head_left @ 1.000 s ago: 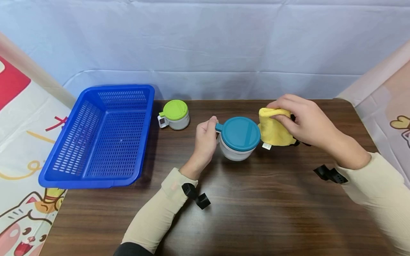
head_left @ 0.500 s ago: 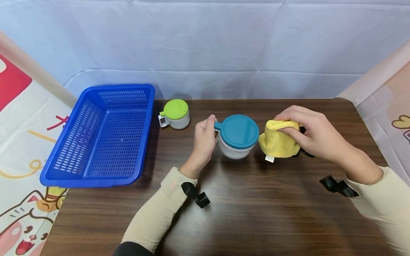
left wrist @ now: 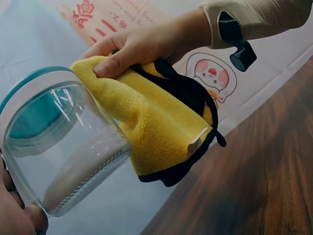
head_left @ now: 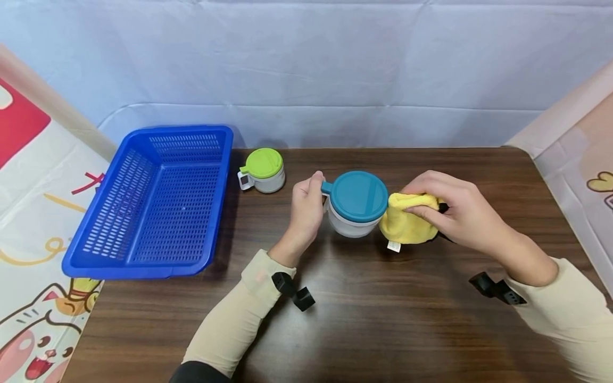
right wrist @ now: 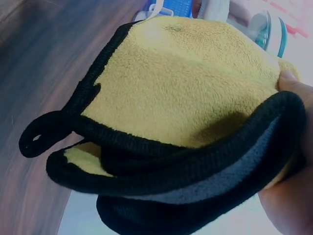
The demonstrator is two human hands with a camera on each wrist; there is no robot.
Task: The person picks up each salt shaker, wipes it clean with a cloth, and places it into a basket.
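My left hand grips the handle of a glass seasoning jar with a teal lid. In the left wrist view the jar is tilted, and pale powder lies along its lower side. A folded yellow cleaning cloth with black edging is pinched between the thumb and fingers of my right hand. It lies against the right side of the jar, just under the lid. The cloth fills most of the right wrist view and hides part of the jar there.
Left of the hands, a smaller jar with a lime-green lid stands at the back of the brown wooden table. Beside it, at the far left, is a blue perforated basket. A pale cloth backdrop rises behind the table.
The right hand has brought the cloth down toward the table's front, first slightly right and off the jar, then back left against it. The jar and left hand have barely moved.
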